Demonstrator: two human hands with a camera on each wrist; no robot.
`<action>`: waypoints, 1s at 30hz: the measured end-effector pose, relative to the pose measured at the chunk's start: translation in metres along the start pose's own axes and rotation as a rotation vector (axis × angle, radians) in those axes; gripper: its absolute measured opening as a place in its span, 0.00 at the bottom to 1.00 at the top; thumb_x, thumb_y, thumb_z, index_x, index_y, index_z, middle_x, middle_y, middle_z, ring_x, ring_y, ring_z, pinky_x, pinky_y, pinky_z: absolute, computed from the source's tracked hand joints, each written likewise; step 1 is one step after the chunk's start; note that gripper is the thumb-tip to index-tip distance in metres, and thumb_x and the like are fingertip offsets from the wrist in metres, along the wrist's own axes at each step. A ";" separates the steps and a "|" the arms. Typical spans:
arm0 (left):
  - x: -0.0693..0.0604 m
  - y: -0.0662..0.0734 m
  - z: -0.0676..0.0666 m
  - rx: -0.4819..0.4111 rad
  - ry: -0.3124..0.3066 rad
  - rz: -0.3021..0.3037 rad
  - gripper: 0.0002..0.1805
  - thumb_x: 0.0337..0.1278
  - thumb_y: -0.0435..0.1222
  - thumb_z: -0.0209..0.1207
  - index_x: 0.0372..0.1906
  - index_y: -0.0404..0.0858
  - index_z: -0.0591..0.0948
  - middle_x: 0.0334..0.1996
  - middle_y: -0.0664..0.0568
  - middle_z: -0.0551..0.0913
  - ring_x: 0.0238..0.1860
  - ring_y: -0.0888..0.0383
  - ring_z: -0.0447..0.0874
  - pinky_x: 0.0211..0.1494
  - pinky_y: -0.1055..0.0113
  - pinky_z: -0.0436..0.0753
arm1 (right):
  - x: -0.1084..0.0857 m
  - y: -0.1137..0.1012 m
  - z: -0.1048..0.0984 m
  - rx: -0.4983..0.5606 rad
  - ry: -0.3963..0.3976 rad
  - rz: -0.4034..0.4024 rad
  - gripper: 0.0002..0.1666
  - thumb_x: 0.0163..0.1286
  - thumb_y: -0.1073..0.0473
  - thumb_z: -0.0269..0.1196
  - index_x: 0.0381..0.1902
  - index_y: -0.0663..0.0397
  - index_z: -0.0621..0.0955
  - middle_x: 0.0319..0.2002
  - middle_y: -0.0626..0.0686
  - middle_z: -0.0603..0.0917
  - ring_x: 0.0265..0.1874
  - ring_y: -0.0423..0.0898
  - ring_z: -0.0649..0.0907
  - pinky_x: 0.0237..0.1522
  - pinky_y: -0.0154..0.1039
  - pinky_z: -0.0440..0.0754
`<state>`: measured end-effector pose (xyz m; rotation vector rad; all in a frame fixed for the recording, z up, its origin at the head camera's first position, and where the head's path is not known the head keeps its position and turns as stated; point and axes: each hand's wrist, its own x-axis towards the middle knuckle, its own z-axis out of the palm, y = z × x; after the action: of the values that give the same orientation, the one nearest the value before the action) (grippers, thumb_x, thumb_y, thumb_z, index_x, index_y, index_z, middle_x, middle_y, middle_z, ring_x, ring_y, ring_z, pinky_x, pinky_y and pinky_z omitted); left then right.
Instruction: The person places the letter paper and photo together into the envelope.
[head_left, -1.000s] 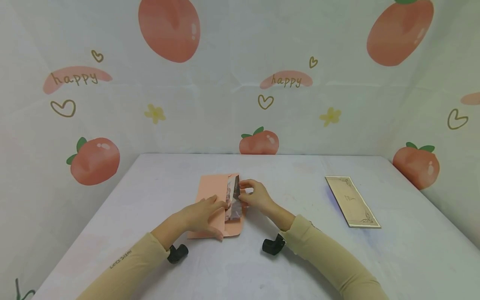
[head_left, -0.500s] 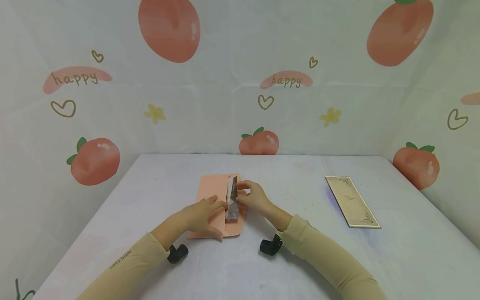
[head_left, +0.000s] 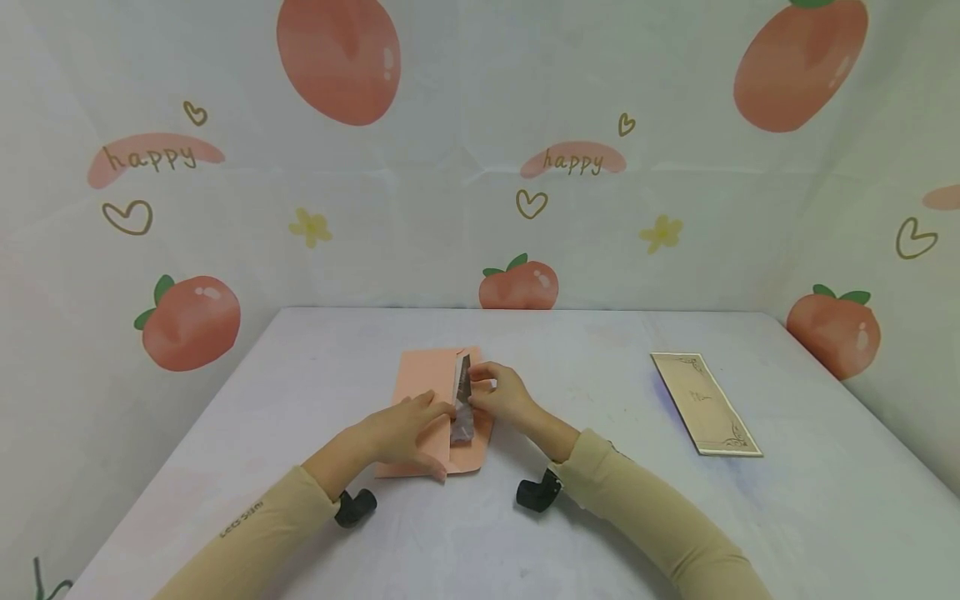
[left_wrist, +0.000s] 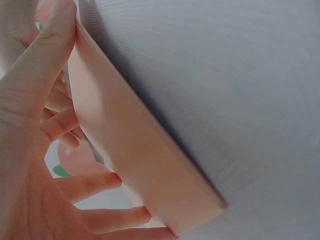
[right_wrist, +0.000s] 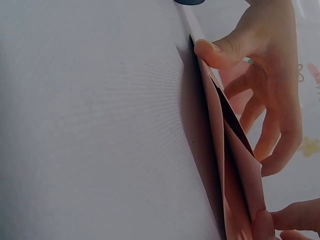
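Nearest you, the black wrist-worn camera housings (head_left: 537,493) sit under your beige sleeves (head_left: 247,533). Your left hand (head_left: 405,429) lies spread with extended fingers on the flat peach-pink paper envelope (head_left: 422,371), at center-left of the white table (head_left: 585,550). Your right hand (head_left: 513,398) pinches the right edge of the thin, dark-printed sheet (head_left: 462,408), thumb against fingers, at the envelope's open right side; how deep it sits inside is hidden.

The sheet looks light, smooth and bendable, likely to crease; hold it near the middle of its free edge. The envelope seems light and easily buckled, so flat pressure beside its mouth suits it.

Farther right, well apart, lies the tan rectangular card with ornamented corners (head_left: 705,404).

Compared with a second ago, your right hand is farther left and a narrower strip of sheet shows; your left hand looks unmoved.
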<state>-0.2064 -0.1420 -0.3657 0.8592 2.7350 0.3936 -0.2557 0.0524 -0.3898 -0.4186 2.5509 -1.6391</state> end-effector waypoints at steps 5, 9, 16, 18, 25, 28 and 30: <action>0.000 0.000 0.000 0.005 0.004 0.002 0.43 0.36 0.59 0.68 0.60 0.47 0.68 0.61 0.38 0.66 0.62 0.34 0.68 0.58 0.42 0.72 | 0.000 -0.001 0.001 -0.022 0.001 -0.016 0.24 0.52 0.72 0.63 0.50 0.66 0.76 0.49 0.64 0.81 0.27 0.39 0.78 0.27 0.27 0.75; 0.000 0.000 0.000 0.009 0.009 0.009 0.43 0.35 0.59 0.68 0.59 0.47 0.68 0.60 0.39 0.66 0.61 0.34 0.69 0.57 0.43 0.74 | 0.000 -0.002 0.002 -0.021 -0.002 -0.024 0.24 0.52 0.71 0.62 0.50 0.66 0.76 0.49 0.64 0.81 0.34 0.46 0.82 0.30 0.27 0.75; 0.000 -0.001 0.000 -0.007 -0.003 -0.019 0.44 0.35 0.60 0.68 0.61 0.49 0.67 0.65 0.36 0.63 0.62 0.31 0.66 0.56 0.41 0.74 | 0.000 -0.001 0.004 -0.009 -0.008 -0.030 0.24 0.52 0.72 0.63 0.50 0.67 0.76 0.50 0.65 0.80 0.46 0.56 0.83 0.37 0.32 0.80; 0.000 -0.001 0.000 -0.014 -0.009 -0.032 0.44 0.35 0.60 0.68 0.62 0.49 0.66 0.66 0.35 0.61 0.63 0.30 0.64 0.57 0.40 0.73 | 0.000 -0.002 0.004 -0.007 -0.011 -0.029 0.24 0.52 0.72 0.63 0.50 0.67 0.76 0.50 0.65 0.80 0.48 0.57 0.83 0.39 0.34 0.81; 0.000 -0.001 -0.001 -0.030 -0.009 -0.037 0.44 0.36 0.59 0.68 0.63 0.51 0.66 0.68 0.34 0.59 0.63 0.28 0.63 0.57 0.38 0.71 | -0.001 -0.003 0.006 0.004 -0.015 -0.036 0.24 0.52 0.72 0.62 0.50 0.68 0.76 0.50 0.66 0.80 0.49 0.59 0.82 0.44 0.39 0.82; 0.000 -0.001 0.000 -0.026 0.000 -0.029 0.43 0.36 0.59 0.68 0.61 0.51 0.66 0.66 0.36 0.62 0.62 0.29 0.66 0.55 0.39 0.74 | -0.001 -0.003 0.007 0.009 -0.016 -0.036 0.24 0.52 0.73 0.62 0.50 0.68 0.75 0.50 0.66 0.80 0.49 0.60 0.82 0.45 0.40 0.82; 0.000 -0.001 0.000 -0.023 0.003 -0.026 0.43 0.35 0.59 0.68 0.61 0.51 0.67 0.65 0.37 0.63 0.61 0.30 0.67 0.54 0.40 0.74 | -0.001 -0.003 0.008 0.014 -0.019 -0.034 0.24 0.52 0.73 0.62 0.50 0.68 0.75 0.50 0.66 0.80 0.49 0.60 0.82 0.44 0.40 0.82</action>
<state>-0.2074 -0.1428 -0.3660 0.8170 2.7360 0.4203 -0.2524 0.0445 -0.3903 -0.4772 2.5307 -1.6551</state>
